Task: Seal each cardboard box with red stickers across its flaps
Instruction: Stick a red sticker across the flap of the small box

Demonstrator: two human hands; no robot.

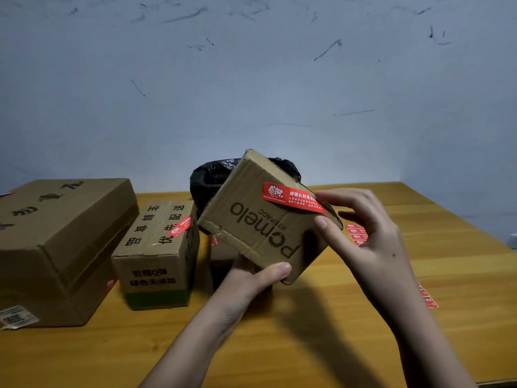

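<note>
We read "Pomelo" on held box (pixel 260 228) | Chinese print on box (pixel 156 247) left of hands.

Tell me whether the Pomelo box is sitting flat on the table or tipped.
Tipped and lifted. The Pomelo box is off the table, tilted, held from below by the left hand; the right hand touches its red sticker.
</note>
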